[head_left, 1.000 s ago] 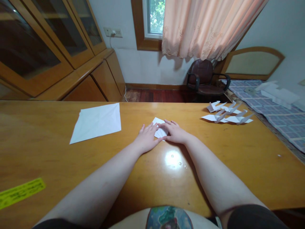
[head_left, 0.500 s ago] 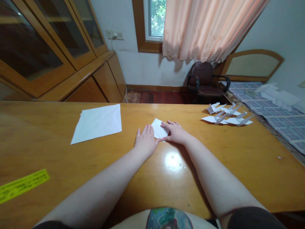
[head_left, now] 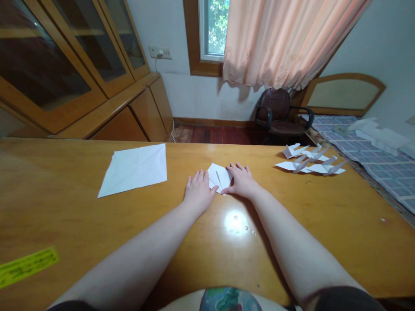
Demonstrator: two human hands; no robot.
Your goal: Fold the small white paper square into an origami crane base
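Observation:
A small folded piece of white paper (head_left: 218,176) lies on the wooden table (head_left: 65,216) between my hands. My left hand (head_left: 197,192) rests flat on the table with fingers stretched out, its thumb touching the paper's left edge. My right hand (head_left: 240,180) lies flat with its fingers stretched out, pressing on the paper's right side.
A flat white sheet (head_left: 134,169) lies to the left. Several folded paper cranes (head_left: 308,160) sit at the right. A yellow strip (head_left: 27,267) lies at the near left edge. A dark chair (head_left: 280,111) and a bed (head_left: 372,151) stand beyond the table; cabinets (head_left: 81,73) line the left wall.
My left hand slid off the folded paper to its left side, uncovering more of it. My right hand stayed on the paper.

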